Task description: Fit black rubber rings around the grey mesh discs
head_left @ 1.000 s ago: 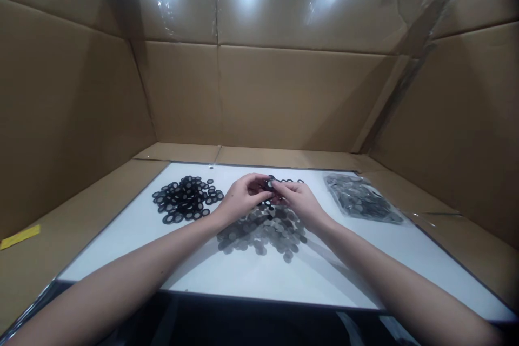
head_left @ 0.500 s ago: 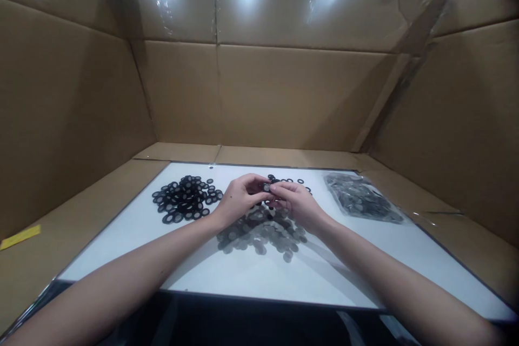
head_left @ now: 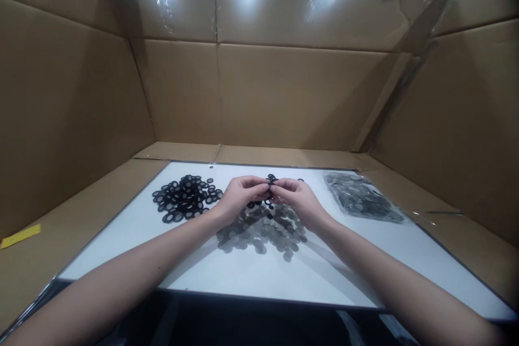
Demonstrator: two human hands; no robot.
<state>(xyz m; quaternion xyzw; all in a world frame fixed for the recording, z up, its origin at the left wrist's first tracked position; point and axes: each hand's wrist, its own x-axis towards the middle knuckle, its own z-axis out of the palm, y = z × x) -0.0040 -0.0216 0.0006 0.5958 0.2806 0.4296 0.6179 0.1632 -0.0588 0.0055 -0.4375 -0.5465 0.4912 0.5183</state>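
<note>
My left hand and my right hand meet over the middle of the white table. Thumbs and fingertips of both pinch one small black ring, mostly covered by the fingers. Whether a grey disc sits inside it cannot be made out now. Below the hands spreads a pile of loose grey translucent discs. A few black rings lie behind and under the fingers. To the left is a heap of black rings with grey centres.
A clear plastic bag of grey discs lies on the right of the white tabletop. Tall cardboard walls enclose the table's back and sides. A yellow strip is at the far left.
The fingers of both hands have closed in around the small ring, whose grey face showed earlier. My right hand's fingers have shifted, while the piles have stayed put.
</note>
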